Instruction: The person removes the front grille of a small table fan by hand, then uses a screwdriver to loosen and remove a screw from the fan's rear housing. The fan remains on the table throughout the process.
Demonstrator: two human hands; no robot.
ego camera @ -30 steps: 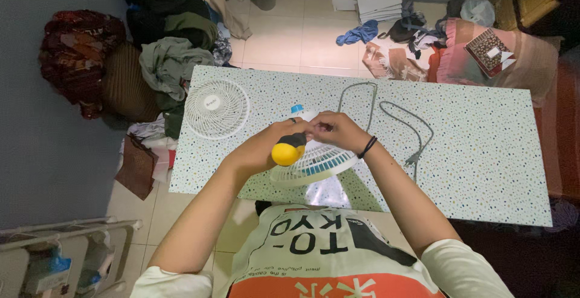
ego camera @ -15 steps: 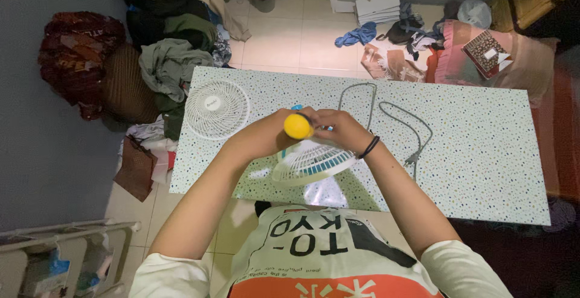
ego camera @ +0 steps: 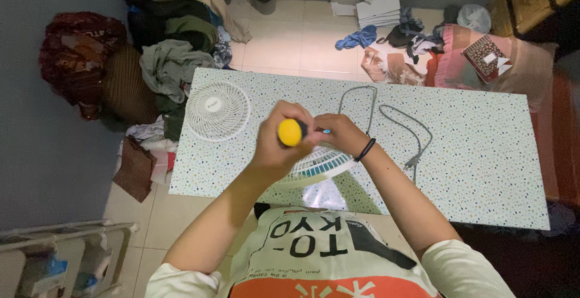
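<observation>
While the speckled table [ego camera: 459, 153] fills most of the view, its near edge runs just in front of the person's chest and its far edge borders a tiled floor [ego camera: 284, 38] strewn with clothes [ego camera: 169, 62]. Plenty of bare tabletop lies off to the right; to the left, the detached white fan grille [ego camera: 216, 111] lies flat near the table's left edge, so room there is tighter. A grey power cord [ego camera: 393, 117] loops across the middle, close behind the hands, something to keep clear of. Under the hands sits the fan body [ego camera: 320, 164], grille ribs showing, close to the near edge. The left hand [ego camera: 275, 147] is wrapped shut around a screwdriver with a yellow-capped handle [ego camera: 290, 132], cap pointing up at the camera. The right hand [ego camera: 338, 134], black band at the wrist, has its fingers curled in against the tool's shaft, seemingly steadying the tip; what it pinches, I cannot tell. This looks like the screw-driving stage on the fan. Next calls for keeping the driver upright and the fan from sliding toward the near edge.
</observation>
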